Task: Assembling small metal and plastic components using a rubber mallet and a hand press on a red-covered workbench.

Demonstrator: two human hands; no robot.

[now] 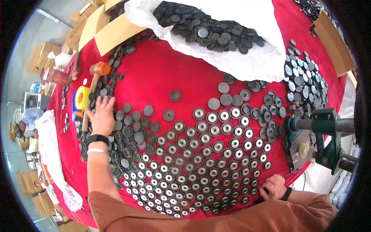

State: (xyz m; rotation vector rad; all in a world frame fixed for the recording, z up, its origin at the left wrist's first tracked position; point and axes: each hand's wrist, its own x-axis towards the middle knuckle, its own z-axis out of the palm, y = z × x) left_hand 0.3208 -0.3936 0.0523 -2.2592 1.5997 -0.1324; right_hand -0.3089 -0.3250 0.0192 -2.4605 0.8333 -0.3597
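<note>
My left hand (103,119) reaches out with spread fingers over a pile of black round caps (123,135), palm down. Close beside its fingers lies a mallet with an orange head (101,69) and a wooden handle (90,101). At the lower right, my right hand (273,187) rests on the red cloth with its fingers curled; whatever may be inside them is hidden. Between my two arms spread rows of black discs with shiny metal rings (203,154) in their centres. Plain black discs (225,99) lie at the far side of these rows.
A white sack (266,58) holding black caps lies at the back. A green metal press (324,127) stands at the right beside piled grey and black discs (305,79). Yellow tape (81,98) sits left of the mallet. Cardboard boxes (118,34) stand at the back.
</note>
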